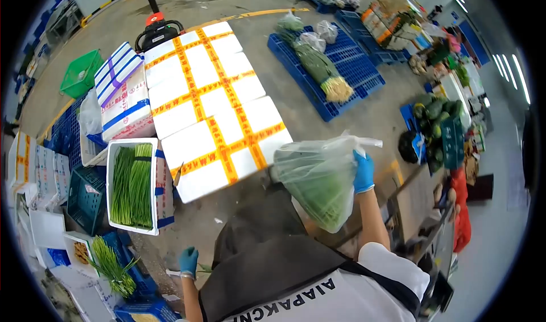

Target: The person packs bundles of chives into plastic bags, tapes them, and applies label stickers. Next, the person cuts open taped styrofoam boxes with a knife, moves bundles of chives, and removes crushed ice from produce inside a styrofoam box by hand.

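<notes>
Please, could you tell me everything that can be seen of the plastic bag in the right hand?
The plastic bag looks thin, whitish and see-through, with wrinkles in its upper part. Green contents show through lower down, perhaps leafy vegetables, but the film blurs them. The blue-gloved right hand grips its gathered top, and a loose end sticks out past the glove. The bag hangs bulging, beside the nearest white box; whether they touch, I cannot tell.
</notes>
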A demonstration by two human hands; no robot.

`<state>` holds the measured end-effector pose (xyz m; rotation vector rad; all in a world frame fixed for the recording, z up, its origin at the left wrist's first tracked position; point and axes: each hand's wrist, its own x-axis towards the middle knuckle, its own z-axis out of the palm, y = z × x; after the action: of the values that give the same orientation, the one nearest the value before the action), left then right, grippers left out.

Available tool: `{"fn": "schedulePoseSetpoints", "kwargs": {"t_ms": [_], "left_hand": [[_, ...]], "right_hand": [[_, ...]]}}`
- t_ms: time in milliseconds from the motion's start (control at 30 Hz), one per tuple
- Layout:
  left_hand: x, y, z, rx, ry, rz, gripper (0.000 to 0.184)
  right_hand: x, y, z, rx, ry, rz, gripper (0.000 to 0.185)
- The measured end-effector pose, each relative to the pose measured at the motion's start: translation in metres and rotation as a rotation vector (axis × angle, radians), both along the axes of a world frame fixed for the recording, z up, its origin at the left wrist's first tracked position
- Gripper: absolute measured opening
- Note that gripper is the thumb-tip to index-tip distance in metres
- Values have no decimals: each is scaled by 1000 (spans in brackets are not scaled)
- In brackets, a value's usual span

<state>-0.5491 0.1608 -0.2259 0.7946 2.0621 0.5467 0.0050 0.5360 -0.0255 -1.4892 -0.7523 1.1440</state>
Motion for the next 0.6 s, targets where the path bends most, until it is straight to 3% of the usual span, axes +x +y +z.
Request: {"fn": "schedulePoseSetpoints", "kwargs": {"t_ms": [67, 133, 167, 233, 267, 300, 333, 367, 400, 433, 467, 500, 533, 567, 600], "left_hand": [[31, -4, -6, -144, 49, 32, 34], [43, -43, -43, -334, -8, -14, 30], [54, -57, -48, -294, 92, -296, 20], [102, -23, 8, -311, -101, -93, 14], [132, -3, 49, -323, -196, 21, 13], [133, -37, 8, -166, -218, -75, 14], [151, -21, 34, -204, 33, -379, 14], [176, 17, 82, -220, 319, -654, 14], [185, -3, 70, -313, 236, -629, 18], [197, -19, 63, -429, 49, -392, 25], [213, -13, 82, -357, 65, -300, 31], [228, 24, 106, -546, -119, 153, 33], [236, 32, 117, -484, -117, 240, 34], [247, 46, 126, -464, -161, 411, 35], [256, 58, 131, -432, -211, 562, 37]], "right_hand": [[34, 96, -18, -38, 27, 19, 33], [67, 188, -30, -11, -25, 154, 35], [77, 237, -29, -1, -51, 206, 36], [138, 347, -83, 103, -214, 207, 36], [164, 404, -97, 320, -543, 251, 32], [222, 483, -132, 359, -757, 377, 31], [242, 555, -160, 357, -965, 412, 26], [244, 603, -155, 343, -1010, 434, 24], [243, 636, -137, 301, -909, 425, 24], [239, 665, -121, 240, -748, 400, 26], [236, 689, -110, 173, -570, 350, 30], [233, 712, -102, 125, -435, 286, 34], [222, 722, -96, 99, -344, 218, 40], [206, 728, -94, 100, -298, 170, 46], [178, 722, -94, 189, -387, 67, 37]]}}
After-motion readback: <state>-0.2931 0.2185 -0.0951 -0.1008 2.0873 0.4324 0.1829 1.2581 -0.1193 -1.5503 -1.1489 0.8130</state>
